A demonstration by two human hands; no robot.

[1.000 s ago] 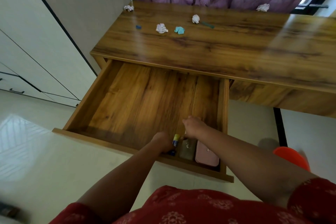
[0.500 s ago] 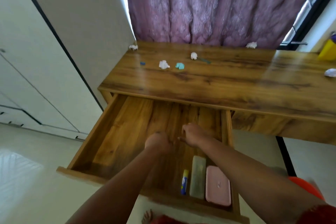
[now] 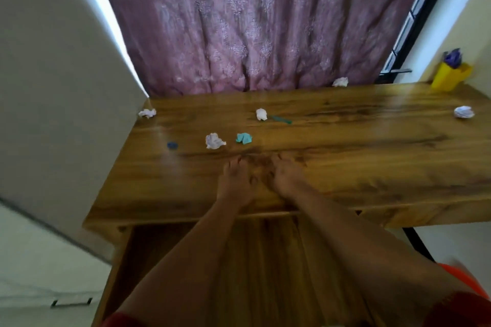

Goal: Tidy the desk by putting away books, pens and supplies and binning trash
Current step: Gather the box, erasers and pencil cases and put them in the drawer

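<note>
Left hand [image 3: 235, 180] & right hand [image 3: 284, 178] are side by side over the front-middle of the glossy brown wooden tabletop [image 3: 345, 162], palms down, fingers loosely spread, holding nothing; can't tell if fingertips touch the wood. Both forearms run back over the open wooden drawer [image 3: 265, 260] below the front edge.

Just beyond the left hand: crumpled white paper ball w/ faint print [image 3: 214, 141], and right beside it a crumpled teal paper scrap [image 3: 244, 138]. Further left, a small blue round cap-like item [image 3: 172, 145]. Farther back, another small white paper wad [image 3: 261, 114] w/ a thin teal strip [image 3: 281, 119] just to its right. White paper wad at the back-left corner [image 3: 147, 113], one at the back edge by the curtain [image 3: 340, 82], one w/ blue lines near the right edge [image 3: 464, 112].

Back-right corner: yellow plastic cup [image 3: 450, 77] w/ something purple in it. Mauve patterned curtain [image 3: 252, 21] hangs behind; pale cabinet panel [image 3: 53, 87] on the left. Red sleeves at the bottom of view.
</note>
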